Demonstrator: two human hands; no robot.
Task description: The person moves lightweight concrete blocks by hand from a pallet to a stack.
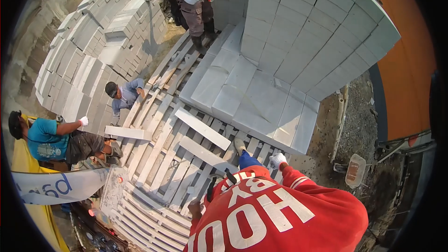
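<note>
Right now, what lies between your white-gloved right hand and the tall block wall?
In the head view, a low layer of flat grey blocks lies between the right hand and the block wall, on wooden pallets.

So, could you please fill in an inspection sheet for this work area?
Surface: slatted wooden pallets underfoot.
Job's things: two loose grey blocks on the slats; a flat layer of blocks below a stacked block wall.
Clutter: small tray on the gravel; a printed banner.
Hands: right hand in a white glove, nothing seen in it; left hand low, grip unclear.
Cables: nothing seen.
Surroundings: three other people, block stacks, orange wall.
</note>
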